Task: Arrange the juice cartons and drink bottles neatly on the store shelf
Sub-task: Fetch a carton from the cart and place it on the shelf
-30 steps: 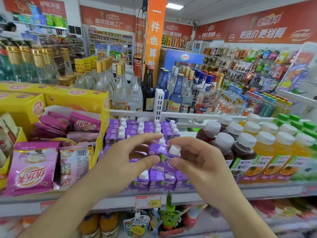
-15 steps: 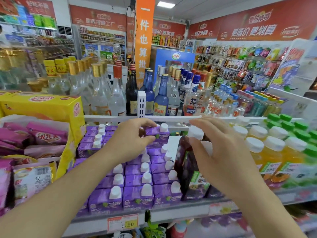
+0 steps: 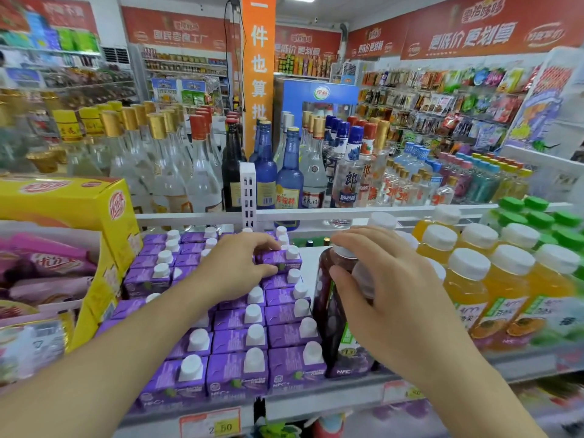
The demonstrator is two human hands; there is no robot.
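Purple juice carton (image 3: 279,258) raised above the others, near the back of the right-hand column of the purple carton block (image 3: 240,336), white cap toward the right. Left hand (image 3: 235,270) laid over it, fingers curled onto its top and left side, thumb against its front, gripping it. Block itself packed in rows of white-capped tops from shelf front to back, on the white shelf (image 3: 319,403).

Just right of the block, dark juice bottle (image 3: 335,314) upright at the shelf front, touching the front cartons, green-and-purple label low down. Right hand (image 3: 388,298) wrapped over its top: fingers arched across the white cap, thumb pressed on the near side of its shoulder, holding it. More bottles behind the hand, largely hidden.

Farther right, orange juice bottles (image 3: 505,289) with white caps in close rows, then green-capped bottles (image 3: 537,216) behind them at the far right.

Left of the cartons, yellow box (image 3: 72,200) open at the front, pink packets (image 3: 47,267) inside.

On the shelf edge below the cartons, yellow price tag (image 3: 210,425) marked 2.50.

Beyond a white rail, clear liquor bottles (image 3: 177,165) with gold caps, blue glass bottles (image 3: 289,172) beside them, a white upright divider (image 3: 248,194) in front. Orange hanging banner (image 3: 259,58) and red wall signs above, snack racks at right.
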